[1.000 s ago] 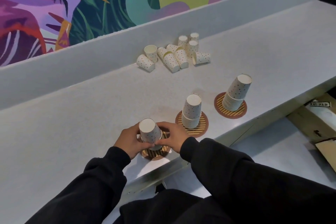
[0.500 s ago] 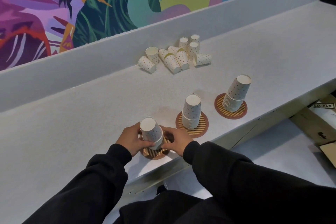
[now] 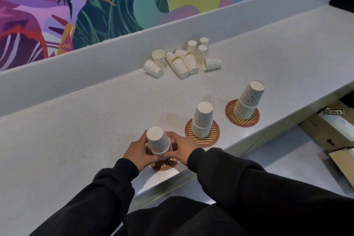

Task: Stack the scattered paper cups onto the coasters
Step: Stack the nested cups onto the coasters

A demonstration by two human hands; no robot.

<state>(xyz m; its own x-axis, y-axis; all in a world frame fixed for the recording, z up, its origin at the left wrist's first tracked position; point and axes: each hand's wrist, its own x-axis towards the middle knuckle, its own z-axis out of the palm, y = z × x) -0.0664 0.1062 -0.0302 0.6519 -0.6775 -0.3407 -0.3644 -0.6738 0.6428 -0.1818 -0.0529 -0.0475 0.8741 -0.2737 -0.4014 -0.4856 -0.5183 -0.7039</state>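
Left hand [image 3: 138, 151] and right hand [image 3: 180, 149] both grip the short cup stack [image 3: 158, 142] between them, over the near coaster [image 3: 162, 165]. Right of the hands: middle stack [image 3: 202, 120], then taller stack [image 3: 249, 101], each inverted on a coaster. Loose cups [image 3: 183, 61] beyond the hands on the counter [image 3: 76, 120] are unstacked, one upright and empty. Looks over half done.

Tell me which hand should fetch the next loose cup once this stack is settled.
Probably left. Both hands grip the near stack; bare counter lies between the left hand and the loose cups, while the right hand would reach close past the middle stack.
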